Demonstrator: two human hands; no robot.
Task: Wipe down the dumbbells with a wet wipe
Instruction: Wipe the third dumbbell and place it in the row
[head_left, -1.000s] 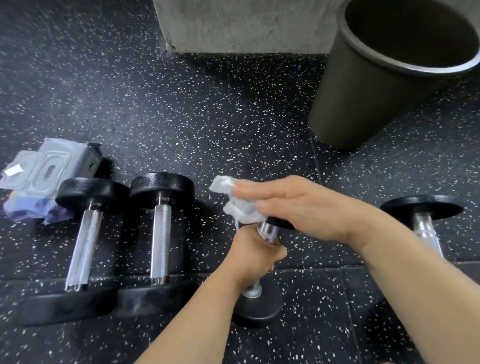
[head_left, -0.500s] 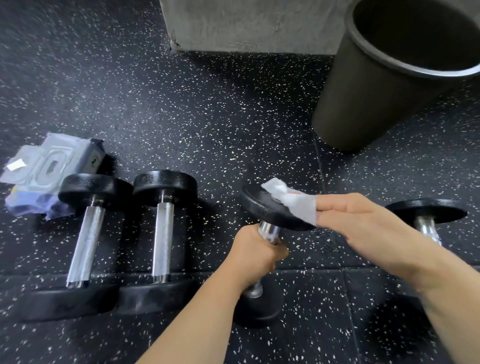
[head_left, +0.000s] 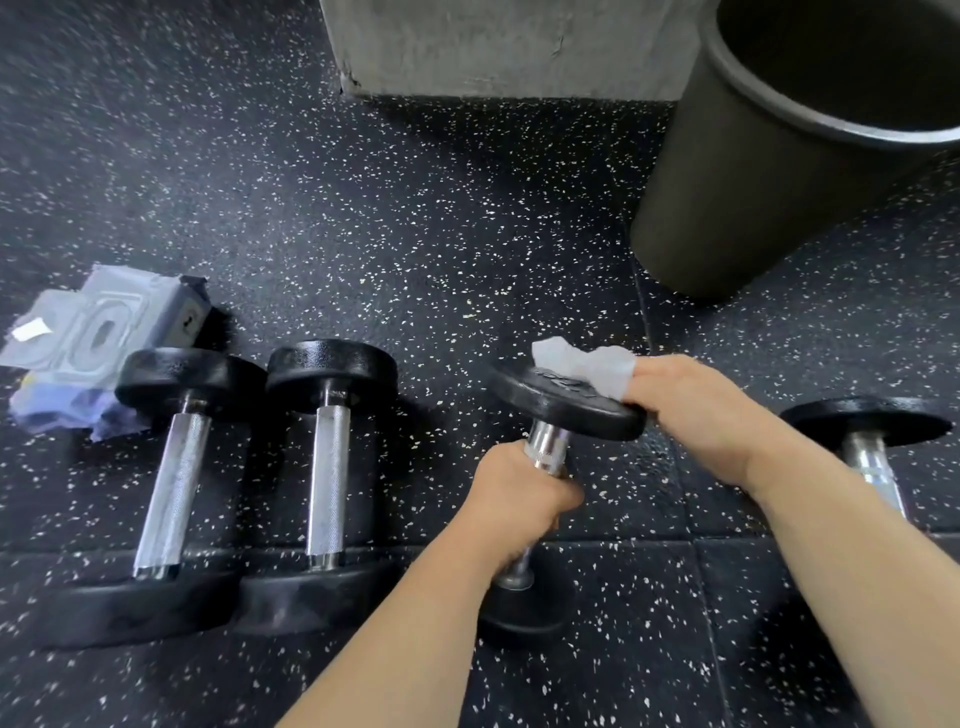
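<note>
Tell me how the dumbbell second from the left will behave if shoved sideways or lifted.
The second dumbbell probably feels heavy for its size: its heads look like thick solid discs. Shoved sideways it would likely roll, lying on round heads on the flat floor. Its bar looks knurled, so it should resist slipping.

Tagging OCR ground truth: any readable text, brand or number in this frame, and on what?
None can be read.
Raised lettering on the top plate of the black-and-chrome dumbbell gripped by the left hand: blurred, next to the right hand's white wet wipe.
Dark print on the end of the grey-blue plastic wipes pack: too small.
</note>
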